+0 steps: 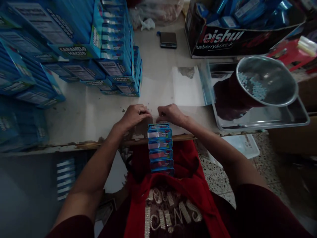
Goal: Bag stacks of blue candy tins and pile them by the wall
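A row of small blue candy packs (160,144), lettered "caramelo macizo", runs from the table edge toward my red apron (193,165). My left hand (136,116) is just beyond the row's far end, on its left, with fingers curled in a pinch. On the other side, my right hand (172,115) is bent inward with its fingers closed. The two hands face each other a short gap apart, low over the tabletop. Whatever is between the fingertips of either hand is too small or hidden to make out.
Stacked blue candy boxes (71,51) fill the left side. A small dark scale (168,40) lies at the back. To the right are clear plastic bags (189,87), a metal tray (262,124), a metal bowl (279,82) with pale blue pellets, and a black carton (218,41).
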The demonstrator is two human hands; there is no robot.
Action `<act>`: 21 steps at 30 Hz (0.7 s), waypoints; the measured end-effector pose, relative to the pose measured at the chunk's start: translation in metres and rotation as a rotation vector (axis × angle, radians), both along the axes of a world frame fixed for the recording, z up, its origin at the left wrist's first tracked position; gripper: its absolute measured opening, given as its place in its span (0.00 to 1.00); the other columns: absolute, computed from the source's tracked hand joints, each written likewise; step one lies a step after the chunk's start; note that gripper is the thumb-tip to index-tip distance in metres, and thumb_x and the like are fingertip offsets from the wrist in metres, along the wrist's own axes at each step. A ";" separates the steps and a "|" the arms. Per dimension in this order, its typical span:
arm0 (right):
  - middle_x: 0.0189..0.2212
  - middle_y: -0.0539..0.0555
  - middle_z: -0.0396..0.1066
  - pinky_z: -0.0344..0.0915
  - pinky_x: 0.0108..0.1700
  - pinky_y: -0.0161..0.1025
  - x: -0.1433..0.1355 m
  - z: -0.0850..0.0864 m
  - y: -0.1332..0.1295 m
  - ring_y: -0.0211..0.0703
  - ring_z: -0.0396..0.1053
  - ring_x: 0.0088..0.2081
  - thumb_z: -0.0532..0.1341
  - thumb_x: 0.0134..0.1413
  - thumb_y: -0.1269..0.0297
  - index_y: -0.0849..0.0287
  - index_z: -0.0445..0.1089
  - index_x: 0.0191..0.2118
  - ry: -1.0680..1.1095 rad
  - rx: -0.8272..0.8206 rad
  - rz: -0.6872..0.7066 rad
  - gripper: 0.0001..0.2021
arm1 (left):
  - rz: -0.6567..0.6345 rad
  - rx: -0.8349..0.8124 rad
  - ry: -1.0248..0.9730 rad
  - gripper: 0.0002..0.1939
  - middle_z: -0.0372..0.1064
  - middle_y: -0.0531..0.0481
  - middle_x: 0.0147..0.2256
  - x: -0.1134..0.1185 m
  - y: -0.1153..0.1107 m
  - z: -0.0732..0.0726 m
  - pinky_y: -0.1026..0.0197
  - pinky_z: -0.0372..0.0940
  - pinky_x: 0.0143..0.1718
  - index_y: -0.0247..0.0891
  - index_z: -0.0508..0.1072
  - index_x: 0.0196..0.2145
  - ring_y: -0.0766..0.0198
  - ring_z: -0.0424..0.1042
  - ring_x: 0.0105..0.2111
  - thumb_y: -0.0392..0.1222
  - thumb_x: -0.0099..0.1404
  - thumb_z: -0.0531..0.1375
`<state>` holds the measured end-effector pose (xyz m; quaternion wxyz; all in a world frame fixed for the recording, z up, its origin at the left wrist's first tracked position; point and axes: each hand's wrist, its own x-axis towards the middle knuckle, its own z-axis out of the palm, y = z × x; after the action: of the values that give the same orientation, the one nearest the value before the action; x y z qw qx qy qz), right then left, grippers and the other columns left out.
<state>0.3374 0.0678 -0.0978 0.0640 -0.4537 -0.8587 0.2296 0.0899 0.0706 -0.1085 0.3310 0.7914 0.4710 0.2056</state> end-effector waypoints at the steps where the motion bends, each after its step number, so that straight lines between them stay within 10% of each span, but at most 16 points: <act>1: 0.30 0.48 0.78 0.52 0.36 0.36 0.003 -0.005 -0.001 0.36 0.68 0.31 0.77 0.59 0.57 0.58 0.77 0.34 0.041 -0.030 -0.018 0.13 | -0.012 -0.044 -0.006 0.08 0.80 0.48 0.35 0.000 0.000 -0.002 0.59 0.67 0.41 0.40 0.87 0.35 0.59 0.78 0.37 0.44 0.67 0.67; 8: 0.33 0.53 0.81 0.55 0.38 0.36 0.020 -0.019 -0.013 0.38 0.71 0.34 0.69 0.69 0.57 0.59 0.81 0.37 0.150 -0.072 -0.061 0.11 | -0.064 -0.067 0.082 0.08 0.80 0.47 0.36 0.004 -0.006 -0.001 0.58 0.67 0.42 0.39 0.85 0.33 0.58 0.77 0.38 0.42 0.68 0.66; 13: 0.41 0.55 0.83 0.53 0.37 0.38 0.030 0.010 -0.034 0.40 0.72 0.37 0.65 0.68 0.66 0.57 0.83 0.43 -0.096 -0.042 0.023 0.07 | -0.187 0.142 0.160 0.09 0.83 0.44 0.42 0.001 -0.028 0.003 0.54 0.70 0.47 0.40 0.85 0.39 0.54 0.79 0.44 0.35 0.70 0.63; 21: 0.31 0.53 0.80 0.48 0.34 0.41 0.022 0.060 -0.054 0.40 0.68 0.30 0.62 0.68 0.69 0.58 0.81 0.40 -0.235 -0.063 -0.158 0.09 | 0.007 0.339 0.091 0.10 0.84 0.45 0.38 0.004 -0.057 0.025 0.56 0.74 0.43 0.40 0.86 0.40 0.56 0.81 0.39 0.39 0.73 0.63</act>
<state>0.3590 0.0142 -0.0378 -0.0335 -0.5453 -0.8143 0.1961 0.0944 0.0135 -0.0840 0.1705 0.8427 0.4468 0.2472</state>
